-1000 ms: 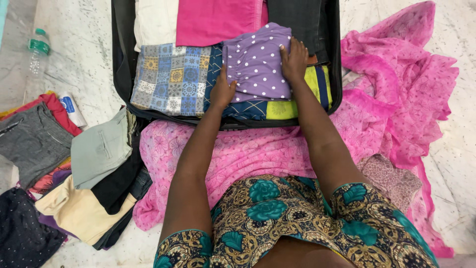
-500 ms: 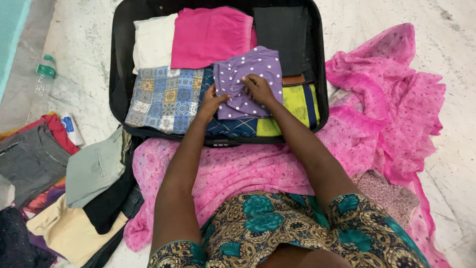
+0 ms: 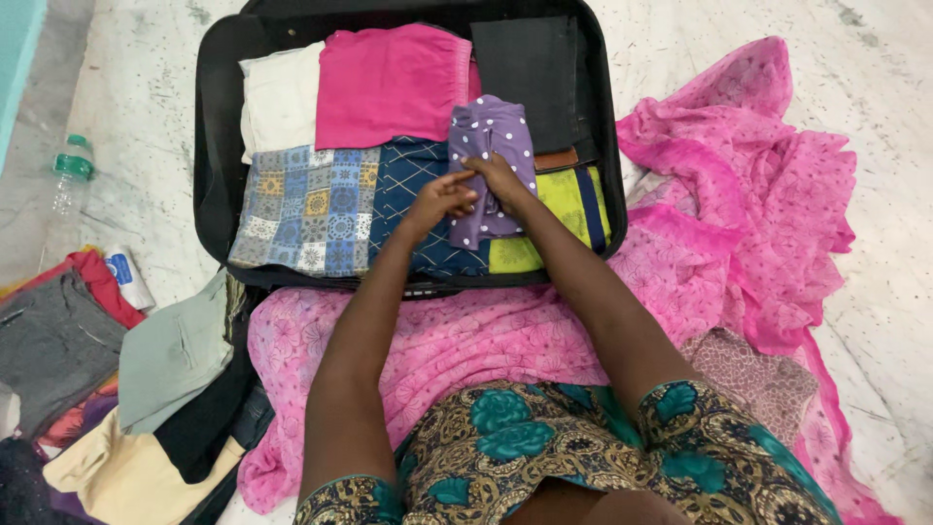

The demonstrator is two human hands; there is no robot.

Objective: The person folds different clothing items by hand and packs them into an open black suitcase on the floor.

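Black suitcase (image 3: 216,126) is laid open on the marble floor (image 3: 146,87), upper centre of the frame, packed with folded clothes: cream piece (image 3: 277,97) and magenta piece (image 3: 389,83) along the top, dark grey piece (image 3: 530,78) at top right, blue patchwork cloth (image 3: 301,204) at lower left, navy patterned cloth (image 3: 413,185) in the middle, yellow-green striped cloth (image 3: 573,199) at lower right.

Loose pink floral fabric (image 3: 739,224) is spread over the right half and under the lap. A pile of folded clothes (image 3: 146,389) sits at lower left; a plastic water bottle (image 3: 70,175) stands at the left edge.

Purple polka-dot garment (image 3: 491,131) is folded into a narrow strip, lying in the suitcase centre on top of the navy cloth, beside the dark grey piece.

Right hand (image 3: 501,180) is pressed flat on the garment's middle, fingers extended, not clenched. Left hand (image 3: 442,199) is set at the strip's left edge, fingertips pinching or tucking the fold (exact grip cannot be told, partly hidden by the right hand).

Risk, as judged: the narrow fold could spring open once pressure is lifted, since the fabric looks thin and bunched at the top. The neat layers beneath could also be dragged askew if the strip is slid rather than lifted.
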